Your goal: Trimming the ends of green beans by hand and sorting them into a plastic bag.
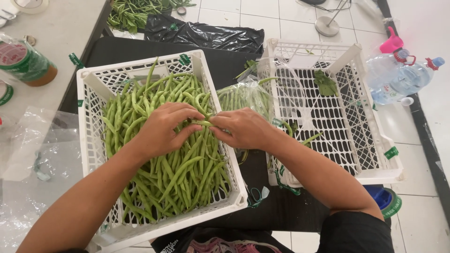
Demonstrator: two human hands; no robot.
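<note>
Left hand (164, 126) and right hand (241, 129) pinch one green bean (202, 123) over white crate (89, 140) — fingertips hidden; bean's middle barely visible

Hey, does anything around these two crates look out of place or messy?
A few things. Stray green beans and a loose green leaf lie in the nearly empty white plastic crate on the right. A clear plastic water bottle lies on its side on the tiled floor. Both hands pinch one bean over the full white crate.
</note>
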